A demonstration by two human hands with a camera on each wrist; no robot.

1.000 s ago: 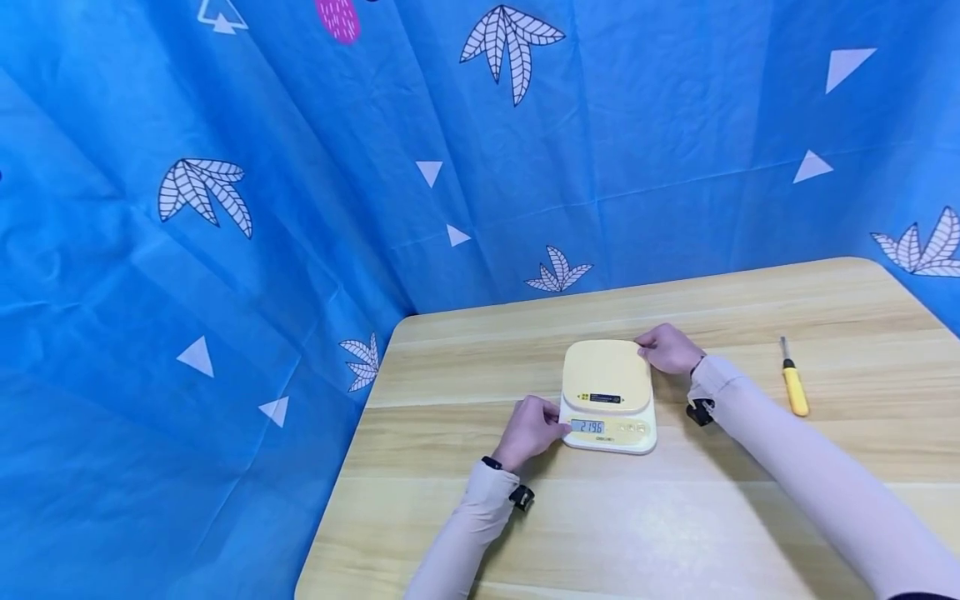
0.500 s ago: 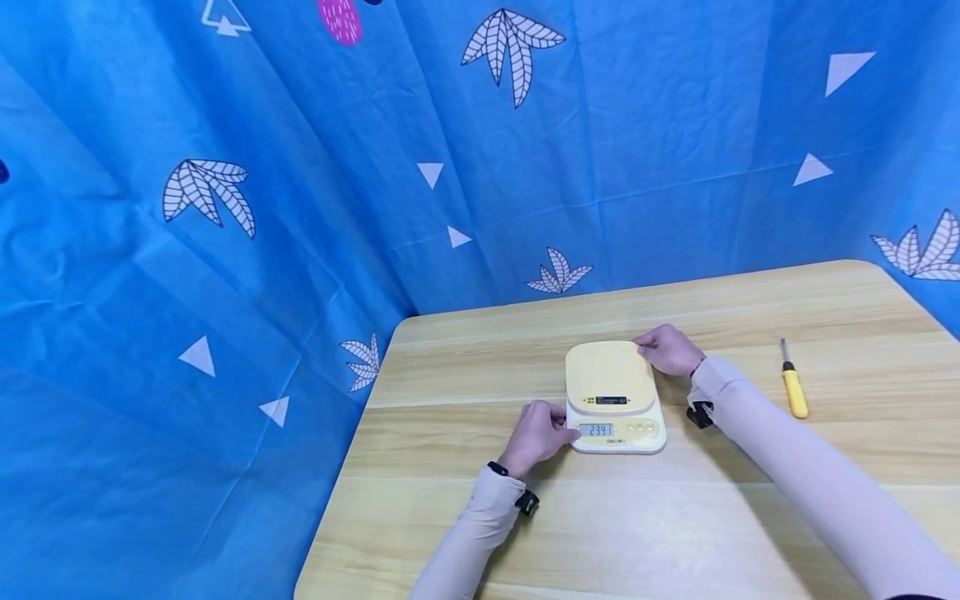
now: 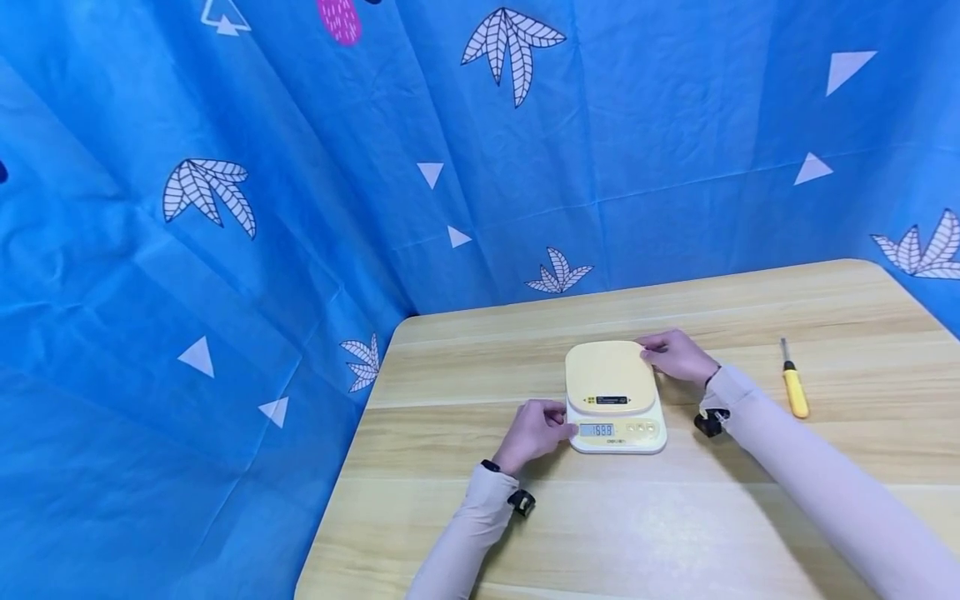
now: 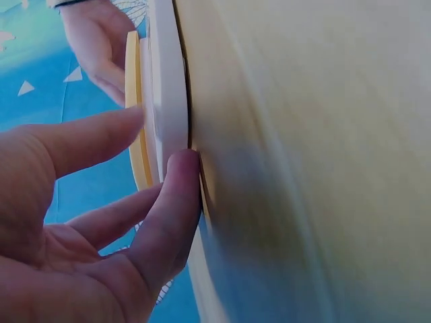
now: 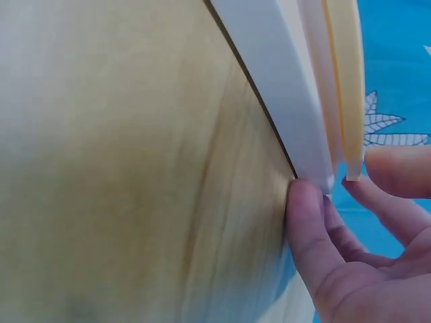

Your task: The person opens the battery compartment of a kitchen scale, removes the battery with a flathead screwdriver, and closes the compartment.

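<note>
A kitchen scale (image 3: 611, 379) with a pale yellow platform and white base lies flat on the table, its lit display (image 3: 597, 430) showing digits. At its front left corner my left hand (image 3: 531, 435) holds the edge, thumb beside the display. In the left wrist view, the fingers (image 4: 176, 202) press the side of the white base. My right hand (image 3: 678, 357) holds the back right corner. The right wrist view shows fingertips (image 5: 306, 198) against the base's corner and the thumb (image 5: 401, 169) by the edge of the yellow platform (image 5: 347, 81).
A screwdriver (image 3: 795, 390) with a yellow handle lies on the wooden table (image 3: 465, 367), to the right of my right forearm. A blue patterned curtain (image 3: 300, 250) hangs behind the table and along its left side.
The scale has shifted slightly to the right since the first frame, then stayed put. Its display digits have changed. My right hand has moved a little right and toward me at the corner.
</note>
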